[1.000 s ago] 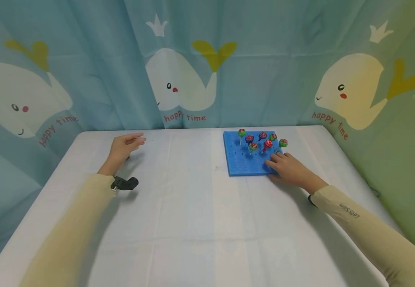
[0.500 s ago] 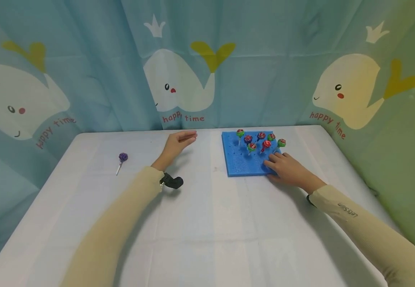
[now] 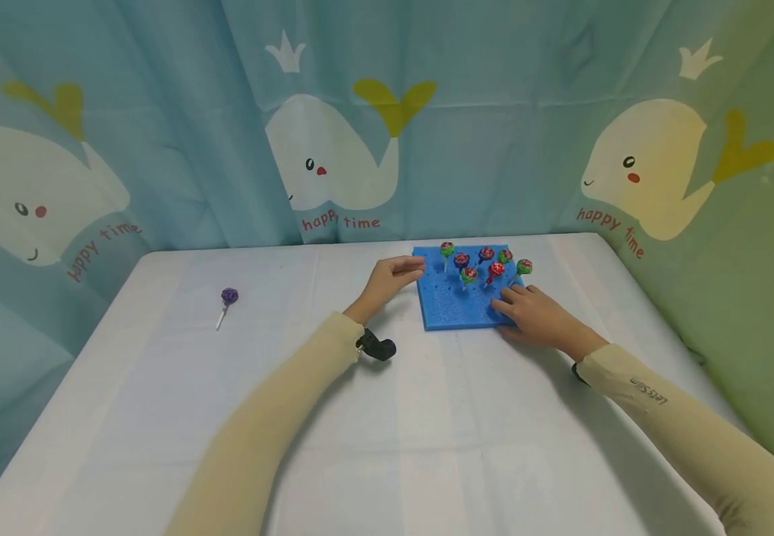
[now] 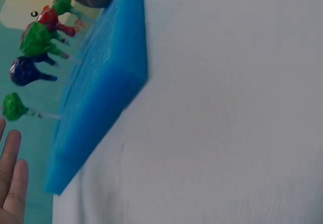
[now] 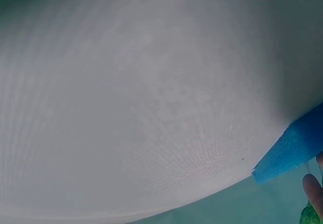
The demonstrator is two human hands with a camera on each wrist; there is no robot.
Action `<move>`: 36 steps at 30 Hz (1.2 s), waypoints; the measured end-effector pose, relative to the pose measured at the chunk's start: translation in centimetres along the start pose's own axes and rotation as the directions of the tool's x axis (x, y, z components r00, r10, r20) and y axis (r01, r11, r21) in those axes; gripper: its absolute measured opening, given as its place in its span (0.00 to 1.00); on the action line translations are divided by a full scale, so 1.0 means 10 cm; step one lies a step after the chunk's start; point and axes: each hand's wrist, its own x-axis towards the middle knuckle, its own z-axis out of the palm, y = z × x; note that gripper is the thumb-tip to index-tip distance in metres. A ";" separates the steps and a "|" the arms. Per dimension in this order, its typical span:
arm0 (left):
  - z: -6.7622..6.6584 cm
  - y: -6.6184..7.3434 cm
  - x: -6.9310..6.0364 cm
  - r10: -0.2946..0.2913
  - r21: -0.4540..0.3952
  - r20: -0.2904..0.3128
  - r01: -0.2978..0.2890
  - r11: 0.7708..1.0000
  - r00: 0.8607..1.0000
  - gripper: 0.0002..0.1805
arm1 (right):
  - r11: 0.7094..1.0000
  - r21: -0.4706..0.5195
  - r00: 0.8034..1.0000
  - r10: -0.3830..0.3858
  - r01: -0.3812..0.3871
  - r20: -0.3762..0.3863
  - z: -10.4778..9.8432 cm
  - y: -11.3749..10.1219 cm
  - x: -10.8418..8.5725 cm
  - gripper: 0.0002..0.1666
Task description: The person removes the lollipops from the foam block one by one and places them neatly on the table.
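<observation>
A blue foam board (image 3: 457, 309) with small holes lies toward the back right, several wrapped lollipops standing in it. In the head view the left hand (image 3: 390, 283) is at the board's left edge, fingers fairly straight, holding nothing. The left wrist view shows its fingers (image 4: 12, 178) close to a green lollipop (image 4: 15, 107) at the board's end. The right hand (image 3: 537, 314) holds the board's front right corner, fingers bent over the top and thumb at the front edge. In the right wrist view only fingertips (image 5: 314, 189) show by the board (image 5: 290, 153).
A purple lollipop (image 3: 229, 295) with a white stick lies alone on the left part of the white-covered table (image 3: 360, 461). Behind the table hangs a blue-green curtain (image 3: 494, 171) with whale prints.
The left hand has moved right across the table to the board's left edge, away from the purple lollipop, which its arm no longer covers. The right hand stays at the board's corner.
</observation>
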 end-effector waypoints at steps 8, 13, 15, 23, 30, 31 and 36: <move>0.32 -0.02 0.11 -0.015 -0.043 0.011 0.016 0.999 1.000 0.18 | 1.000 -0.001 1.000 0.003 -0.003 0.014 -0.01 0.01 0.00 0.24; 0.48 -0.04 0.16 -0.041 -0.046 0.012 0.041 0.998 0.999 0.17 | 1.000 -0.012 1.000 -0.007 0.007 0.000 -0.01 0.02 0.00 0.24; 0.53 -0.04 0.17 -0.042 -0.044 0.012 0.043 0.998 0.999 0.17 | 1.000 -0.015 1.000 -0.007 0.007 0.002 -0.02 0.01 0.01 0.24; 0.66 -0.03 0.16 -0.087 -0.022 0.002 0.087 0.996 0.996 0.18 | 1.000 -0.016 1.000 -0.001 0.001 0.016 -0.01 0.00 0.02 0.25; 0.72 -0.08 0.20 -0.090 0.018 0.001 0.090 0.996 0.996 0.19 | 1.000 -0.018 1.000 -0.014 0.014 0.000 0.03 0.01 0.01 0.24; 0.72 -0.08 0.21 -0.091 0.024 0.005 0.091 0.996 0.996 0.20 | 1.000 -0.019 1.000 -0.014 0.014 -0.001 0.04 0.01 0.01 0.24; 0.74 -0.07 0.25 -0.073 0.070 0.028 0.071 0.995 0.997 0.20 | 1.000 -0.018 1.000 -0.012 0.012 -0.006 0.03 0.02 0.00 0.24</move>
